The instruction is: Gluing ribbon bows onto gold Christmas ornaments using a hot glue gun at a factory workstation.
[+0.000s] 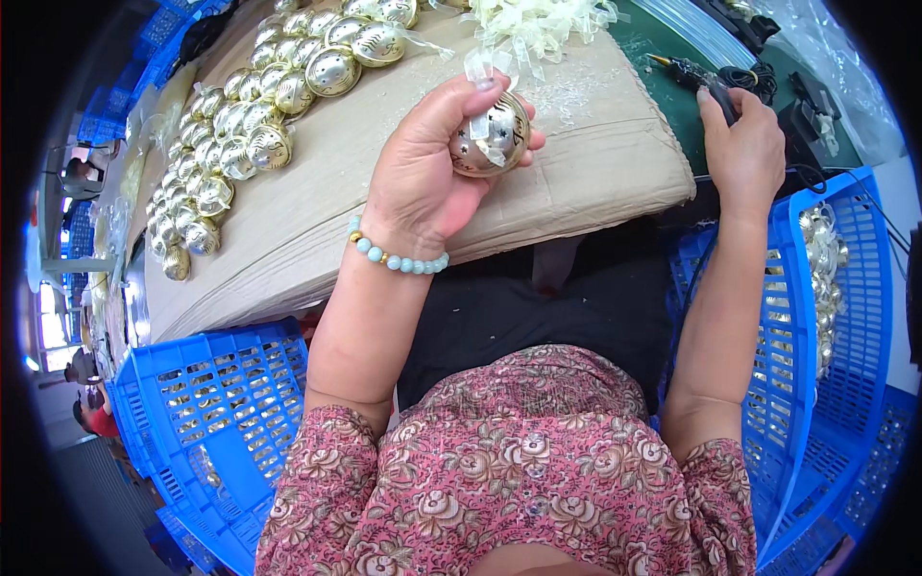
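My left hand (437,144) holds up a round gold jingle bell (492,139) with star-shaped cutouts and dark lettering. The thumb presses a pale translucent ribbon (483,72) against the bell's top, and the fingers wrap behind it. At the far right, my right hand (744,144) is closed around the black handle of a glue gun (693,75) with a pointed brass-coloured tip. That tip points left, towards a heap of cream ribbon loops (543,29) at the back of the cardboard (567,178).
Rows of gold bells (240,115) cover the cardboard's left side. Clear glue sticks (701,29) lie on the green surface at the back right, near a coiled black cable (754,79). Blue crates holding metallic pieces stand at my left (154,384) and right (783,384).
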### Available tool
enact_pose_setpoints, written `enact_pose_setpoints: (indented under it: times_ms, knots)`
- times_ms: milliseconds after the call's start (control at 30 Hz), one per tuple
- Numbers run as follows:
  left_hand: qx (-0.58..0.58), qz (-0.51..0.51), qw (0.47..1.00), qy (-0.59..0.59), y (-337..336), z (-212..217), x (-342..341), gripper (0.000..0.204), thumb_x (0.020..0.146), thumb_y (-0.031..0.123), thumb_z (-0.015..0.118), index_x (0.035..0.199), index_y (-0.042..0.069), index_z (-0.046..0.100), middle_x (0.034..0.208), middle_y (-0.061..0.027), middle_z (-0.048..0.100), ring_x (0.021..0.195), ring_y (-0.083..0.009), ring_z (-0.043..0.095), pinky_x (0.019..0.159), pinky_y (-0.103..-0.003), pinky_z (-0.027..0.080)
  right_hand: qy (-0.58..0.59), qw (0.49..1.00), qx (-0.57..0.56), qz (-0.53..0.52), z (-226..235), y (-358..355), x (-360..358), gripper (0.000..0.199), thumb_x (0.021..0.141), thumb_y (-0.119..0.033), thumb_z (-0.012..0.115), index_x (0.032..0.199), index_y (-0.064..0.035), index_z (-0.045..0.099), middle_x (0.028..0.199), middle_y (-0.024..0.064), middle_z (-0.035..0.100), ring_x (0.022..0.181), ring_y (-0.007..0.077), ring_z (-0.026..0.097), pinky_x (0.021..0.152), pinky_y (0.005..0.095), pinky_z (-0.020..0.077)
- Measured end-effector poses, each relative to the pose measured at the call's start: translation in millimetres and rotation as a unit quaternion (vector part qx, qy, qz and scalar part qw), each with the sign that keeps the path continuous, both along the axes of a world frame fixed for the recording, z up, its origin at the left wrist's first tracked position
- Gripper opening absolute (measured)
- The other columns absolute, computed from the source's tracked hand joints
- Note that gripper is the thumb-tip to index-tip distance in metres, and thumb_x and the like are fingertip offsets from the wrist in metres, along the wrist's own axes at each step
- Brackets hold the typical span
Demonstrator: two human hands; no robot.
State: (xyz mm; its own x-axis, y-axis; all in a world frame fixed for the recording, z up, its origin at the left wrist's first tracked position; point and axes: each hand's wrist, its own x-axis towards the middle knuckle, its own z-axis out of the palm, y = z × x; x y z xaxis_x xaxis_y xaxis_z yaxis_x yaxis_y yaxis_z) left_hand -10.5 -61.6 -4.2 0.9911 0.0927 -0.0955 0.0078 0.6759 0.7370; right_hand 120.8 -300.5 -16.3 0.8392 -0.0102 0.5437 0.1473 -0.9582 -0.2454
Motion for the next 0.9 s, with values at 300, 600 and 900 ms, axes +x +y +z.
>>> enact_pose_setpoints:
  times_ms: [300,600,900]
  knots:
    - [-0.134,0.075,0.988,0.015,1.6,-6.9,6.3,0.022,0.088,0.022,0.059,0.102,0.005,0.056,0.096,-0.0176,0.060,0.085,-0.0317,0.062,0.070,-0.040,0.053,0.101,0.994,0.001,-0.048,-1.4,-19.9,16.4,0.058,0.077,-0.046,0.066,0.116,-0.0031,0.059,0.093,0.0157,0.067,0.094,0.0303,0.064,0.082,0.0390,0.0475]
    - [-0.188,0.114,0.975,0.025,5.2,-7.3,1.7,0.021,0.089,0.023,0.058,0.099,0.006,0.056,0.098,-0.0183,0.060,0.087,-0.0326,0.061,0.074,-0.040,0.053,0.121,0.575,0.748,0.309,-3.9,-3.3,-51.3,0.035,0.090,-0.008,0.056,0.121,0.0068,0.048,0.107,0.0093,0.060,0.084,0.0197,0.061,0.083,0.0356,0.0498]
    - [-0.172,0.089,0.981,0.027,2.0,-7.8,0.5,0.020,0.089,0.024,0.059,0.098,0.006,0.056,0.098,-0.0155,0.061,0.086,-0.0304,0.062,0.075,-0.039,0.053,0.323,0.612,0.592,0.413,6.2,29.6,-82.3,0.038,0.087,-0.014,0.058,0.120,0.0040,0.051,0.104,0.0131,0.062,0.089,0.0157,0.059,0.076,0.0266,0.0478]
